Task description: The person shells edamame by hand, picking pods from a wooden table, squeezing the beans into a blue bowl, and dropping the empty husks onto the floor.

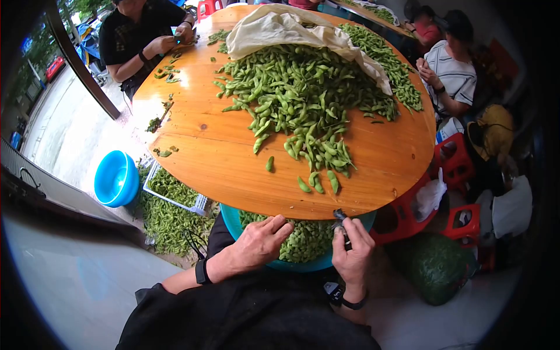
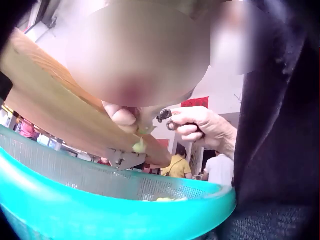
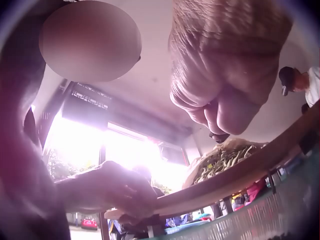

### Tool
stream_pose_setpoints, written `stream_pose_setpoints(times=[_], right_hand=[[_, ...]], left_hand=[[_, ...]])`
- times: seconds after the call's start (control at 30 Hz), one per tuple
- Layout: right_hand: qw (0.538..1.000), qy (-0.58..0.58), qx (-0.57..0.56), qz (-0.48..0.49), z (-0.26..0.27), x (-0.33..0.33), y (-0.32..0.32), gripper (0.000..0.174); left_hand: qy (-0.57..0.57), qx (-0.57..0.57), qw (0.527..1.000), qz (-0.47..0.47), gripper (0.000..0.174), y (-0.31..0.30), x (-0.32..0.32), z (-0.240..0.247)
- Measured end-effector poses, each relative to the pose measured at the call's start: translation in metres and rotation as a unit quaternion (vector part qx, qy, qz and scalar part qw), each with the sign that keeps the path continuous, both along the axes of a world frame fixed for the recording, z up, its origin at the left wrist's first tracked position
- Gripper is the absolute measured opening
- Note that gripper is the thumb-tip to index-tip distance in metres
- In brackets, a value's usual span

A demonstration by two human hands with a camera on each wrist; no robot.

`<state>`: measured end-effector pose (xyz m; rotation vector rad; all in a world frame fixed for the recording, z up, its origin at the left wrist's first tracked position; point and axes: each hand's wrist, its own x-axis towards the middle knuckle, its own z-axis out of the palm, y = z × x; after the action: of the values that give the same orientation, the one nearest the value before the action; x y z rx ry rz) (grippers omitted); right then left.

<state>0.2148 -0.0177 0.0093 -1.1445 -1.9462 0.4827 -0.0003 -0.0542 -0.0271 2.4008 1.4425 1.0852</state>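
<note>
My left hand is at the near table edge, fingers curled, pinching what looks like a green edamame pod at the fingertips. Just below it in the left wrist view is a pale green bean, blurred. My right hand grips a small black tool by the table edge; its exact kind cannot be made out. Under both hands stands a turquoise basket holding shelled green beans. A large heap of edamame pods covers the table's middle, with several loose pods nearer me.
The round wooden table bears a cream cloth over the heap. Floor left: a blue basin, a white crate and spread pods. Right: red stools and a dark green sack. People sit across the table.
</note>
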Motion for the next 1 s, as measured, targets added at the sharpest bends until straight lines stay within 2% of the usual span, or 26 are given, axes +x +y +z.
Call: stream_pose_setpoints(times=[0.03,0.1,0.13,0.17,0.23,0.27,0.3,0.37,0.4,0.43,0.47,0.5,0.57,0.63,0.67,0.73,0.77,0.8,0.83,0.9,0.93,0.97,1.0], right_hand=[[1.0,0.017,-0.011,0.016,-0.003,-0.002,-0.002,0.023],[0.997,0.043,-0.028,0.052,-0.004,-0.011,-0.003,0.024],[0.995,0.056,-0.034,0.07,0.001,-0.016,-0.003,0.025],[0.991,0.074,-0.077,0.084,0.006,-0.019,-0.004,0.024],[0.991,0.112,-0.021,0.065,0.0,-0.023,0.003,0.019],[0.99,0.133,-0.044,0.023,-0.004,-0.017,0.005,0.015],[0.986,0.153,-0.068,-0.02,-0.007,-0.006,0.008,0.012],[0.953,0.255,-0.103,-0.128,0.002,0.018,0.015,0.006],[0.955,0.173,-0.042,-0.239,-0.003,0.041,0.024,0.01],[0.944,0.009,0.098,-0.316,-0.019,0.073,0.036,0.017],[0.928,-0.069,0.129,-0.343,-0.003,0.082,0.034,0.025],[0.913,-0.104,0.139,-0.368,-0.004,0.094,0.037,0.028],[0.917,-0.101,0.113,-0.37,-0.004,0.101,0.031,0.025],[0.934,-0.077,0.117,-0.328,-0.011,0.095,0.028,0.02],[0.947,-0.028,0.02,-0.32,-0.019,0.091,0.026,0.018],[0.973,0.037,-0.045,-0.224,-0.019,0.062,0.022,0.019],[0.982,0.061,-0.074,-0.164,-0.018,0.045,0.02,0.019],[0.976,0.129,-0.137,-0.107,-0.014,0.027,0.017,0.019],[0.959,0.197,-0.199,-0.049,-0.009,0.01,0.014,0.019],[0.954,0.212,-0.205,0.05,-0.004,-0.01,0.013,0.02],[0.919,0.28,-0.266,0.079,0.005,-0.021,0.01,0.02],[0.891,0.322,-0.3,0.11,0.005,-0.024,0.009,0.021],[0.887,0.33,-0.304,0.112,0.003,-0.026,0.009,0.021]], left_hand=[[0.001,0.0,1.0,0.0,0.034,0.001,0.002,0.002],[-0.168,-0.096,0.981,-0.028,0.028,0.002,0.008,0.01],[-0.209,-0.146,0.966,-0.033,0.029,0.002,0.013,0.017],[-0.208,-0.145,0.967,-0.033,0.029,0.003,0.02,0.022],[-0.332,-0.171,0.924,-0.082,0.035,0.01,0.031,0.031],[-0.337,-0.204,0.911,-0.121,0.044,0.016,0.028,0.035],[-0.336,-0.202,0.912,-0.121,0.044,0.024,0.025,0.036],[-0.172,-0.089,0.979,-0.065,0.043,0.043,0.016,0.033],[-0.124,-0.037,0.991,-0.037,0.039,0.055,0.007,0.029],[-0.112,-0.017,0.994,-0.002,0.033,0.065,0.003,0.027],[-0.076,-0.013,0.997,0.018,0.032,0.074,-0.003,0.021],[-0.04,-0.009,0.998,0.037,0.031,0.079,-0.006,0.018],[-0.005,-0.025,0.999,0.037,0.031,0.082,-0.005,0.019],[0.033,-0.04,0.998,0.038,0.03,0.082,-0.005,0.021],[0.018,-0.046,0.998,0.041,0.028,0.081,-0.005,0.024],[0.003,-0.052,0.998,0.04,0.026,0.076,-0.005,0.03],[-0.091,-0.098,0.991,0.022,0.021,0.07,-0.005,0.033],[-0.183,-0.144,0.972,0.004,0.016,0.066,-0.003,0.033],[-0.182,-0.147,0.972,0.001,0.016,0.06,0.0,0.03],[-0.378,-0.277,0.883,-0.022,0.01,0.05,0.008,0.025],[-0.461,-0.315,0.829,-0.041,0.01,0.043,0.014,0.032],[-0.461,-0.315,0.829,-0.041,0.01,0.04,0.015,0.034],[-0.431,-0.296,0.852,-0.024,0.01,0.037,0.015,0.035]])
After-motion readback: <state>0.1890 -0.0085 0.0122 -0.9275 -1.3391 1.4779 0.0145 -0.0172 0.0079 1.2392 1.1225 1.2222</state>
